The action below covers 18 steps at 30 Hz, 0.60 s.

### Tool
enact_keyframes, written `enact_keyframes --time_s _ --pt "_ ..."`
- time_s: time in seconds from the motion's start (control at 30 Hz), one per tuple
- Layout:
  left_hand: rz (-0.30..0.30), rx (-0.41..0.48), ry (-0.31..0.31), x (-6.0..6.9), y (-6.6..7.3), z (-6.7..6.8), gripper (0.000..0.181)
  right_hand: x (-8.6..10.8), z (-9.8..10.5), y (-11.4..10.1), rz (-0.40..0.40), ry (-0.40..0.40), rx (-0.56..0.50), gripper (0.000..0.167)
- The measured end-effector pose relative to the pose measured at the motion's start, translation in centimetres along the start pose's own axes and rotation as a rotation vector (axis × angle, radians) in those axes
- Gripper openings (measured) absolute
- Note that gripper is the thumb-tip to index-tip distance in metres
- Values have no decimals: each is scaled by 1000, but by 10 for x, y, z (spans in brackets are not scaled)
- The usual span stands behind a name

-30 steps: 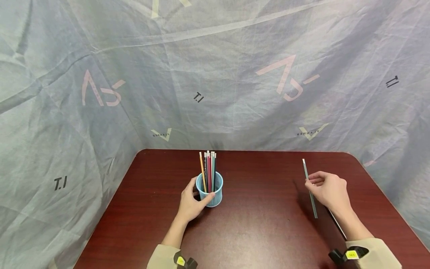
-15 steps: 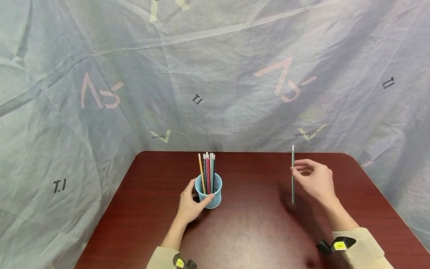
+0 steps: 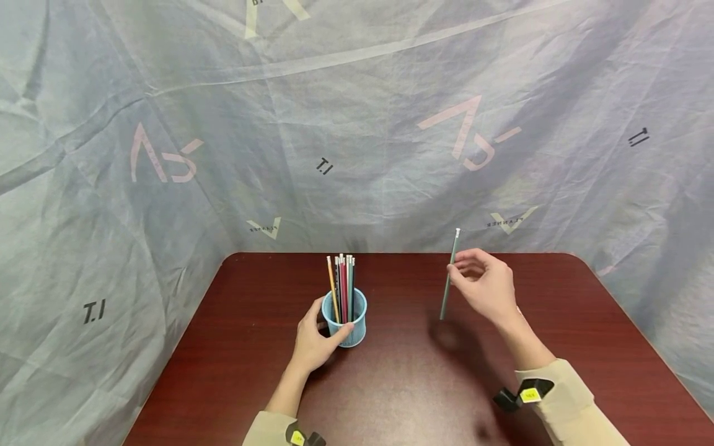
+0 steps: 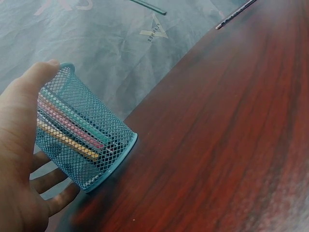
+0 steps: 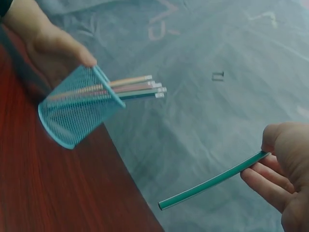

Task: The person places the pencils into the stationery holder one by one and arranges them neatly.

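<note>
A light blue mesh pencil cup (image 3: pixel 358 332) stands upright on the table, with several pencils (image 3: pixel 344 282) in it, eraser ends up: yellow, red, dark and green. My left hand (image 3: pixel 312 344) grips the cup from the left, thumb at the front near the rim. To the right of the cup, my right hand (image 3: pixel 487 286) pinches a green pencil (image 3: pixel 445 300) by its upper part, above the table. The pencil is slightly tilted, its white eraser end up. In the right wrist view the lower end of this green pencil (image 5: pixel 203 187) looks flat, with no sharpened point.
Another dark patterned pencil (image 4: pixel 235 14) lies on the table at the right; in the head view the right forearm mostly hides it. The dark red table (image 3: pixel 390 384) ends at a grey printed cloth (image 3: pixel 362 198) hanging behind and at the sides.
The right hand has moved left toward the cup and up with the green pencil, whose lean has changed from left to slightly right. The left hand and cup have stayed in place.
</note>
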<state>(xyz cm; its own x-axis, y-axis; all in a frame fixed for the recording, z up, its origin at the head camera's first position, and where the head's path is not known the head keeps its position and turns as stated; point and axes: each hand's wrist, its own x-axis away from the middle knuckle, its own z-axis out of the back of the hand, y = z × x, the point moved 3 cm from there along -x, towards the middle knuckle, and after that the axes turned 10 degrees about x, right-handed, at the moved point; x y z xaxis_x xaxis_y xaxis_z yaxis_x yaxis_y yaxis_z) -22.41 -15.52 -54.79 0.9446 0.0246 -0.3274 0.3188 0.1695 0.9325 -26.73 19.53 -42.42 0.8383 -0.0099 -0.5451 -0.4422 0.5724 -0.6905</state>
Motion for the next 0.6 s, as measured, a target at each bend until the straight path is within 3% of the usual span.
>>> enact_keyframes --time_s 0.6 --pt "1 -15 -6 1 3 0 71 -17 -64 -68 82 -48 -304 16"
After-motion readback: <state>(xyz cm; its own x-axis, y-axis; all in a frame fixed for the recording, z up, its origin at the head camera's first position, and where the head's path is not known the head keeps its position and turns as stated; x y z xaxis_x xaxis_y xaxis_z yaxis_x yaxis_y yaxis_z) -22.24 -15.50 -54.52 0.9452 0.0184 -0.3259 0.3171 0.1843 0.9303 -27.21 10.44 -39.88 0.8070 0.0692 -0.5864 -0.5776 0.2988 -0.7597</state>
